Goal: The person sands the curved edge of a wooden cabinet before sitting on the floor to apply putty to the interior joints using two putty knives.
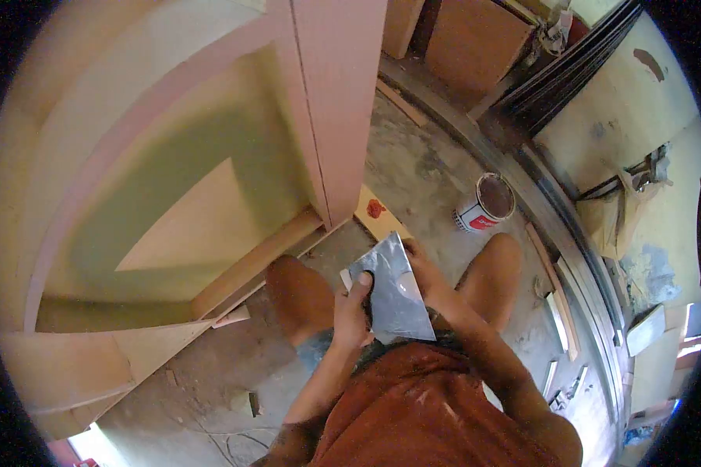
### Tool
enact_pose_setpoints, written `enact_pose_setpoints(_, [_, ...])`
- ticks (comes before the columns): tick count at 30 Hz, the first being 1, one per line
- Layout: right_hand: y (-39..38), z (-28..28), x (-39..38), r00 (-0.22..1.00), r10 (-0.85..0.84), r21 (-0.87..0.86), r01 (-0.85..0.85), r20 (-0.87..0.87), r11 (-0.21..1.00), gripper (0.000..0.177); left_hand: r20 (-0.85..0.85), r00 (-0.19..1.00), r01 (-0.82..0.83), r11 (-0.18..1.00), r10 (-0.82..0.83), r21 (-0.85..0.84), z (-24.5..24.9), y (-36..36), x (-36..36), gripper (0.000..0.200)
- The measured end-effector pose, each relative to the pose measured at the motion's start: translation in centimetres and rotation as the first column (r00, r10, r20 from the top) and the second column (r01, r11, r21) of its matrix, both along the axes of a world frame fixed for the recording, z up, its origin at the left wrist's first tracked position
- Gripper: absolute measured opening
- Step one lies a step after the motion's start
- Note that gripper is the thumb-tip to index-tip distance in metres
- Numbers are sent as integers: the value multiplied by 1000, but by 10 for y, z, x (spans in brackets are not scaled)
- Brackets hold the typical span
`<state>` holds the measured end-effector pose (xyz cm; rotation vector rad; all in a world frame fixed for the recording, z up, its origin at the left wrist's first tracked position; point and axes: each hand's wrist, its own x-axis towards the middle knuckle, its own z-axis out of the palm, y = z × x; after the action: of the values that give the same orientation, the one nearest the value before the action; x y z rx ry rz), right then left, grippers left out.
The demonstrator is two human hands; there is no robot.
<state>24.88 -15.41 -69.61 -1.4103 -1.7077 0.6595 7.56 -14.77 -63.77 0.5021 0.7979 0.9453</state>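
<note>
The left hand point(354, 310) is closed around the near left edge of a flat metal sheet point(393, 300), thumb laid on its shiny face and fingers wrapped behind; the sheet stands tilted between the two hands, over the person's lap. The right hand point(417, 257) meets the sheet's far upper corner, fingertips showing over the rim; the rest of it is hidden behind the metal, so I cannot tell whether it grips or only props. Beyond the right hand, well apart on the concrete floor point(428, 171), stands an open paint tin point(487, 204) with brown contents; just past both hands lies a yellow board point(382, 222) with a red blotch; beyond the left hand rises a pink-primed wooden cabinet point(339, 101).
</note>
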Motion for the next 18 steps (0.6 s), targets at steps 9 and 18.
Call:
enact_pose_setpoints(9, [44,-133,75,794,-32,-308,273,607,912,62,-213,971,-166,944,107,-285,-99,-26,-57,32])
enact_pose_setpoints(18, [94,-198,43,781,-72,-334,346,621,877,62,-198,965,-244,868,173,-432,-105,-63,-90,41])
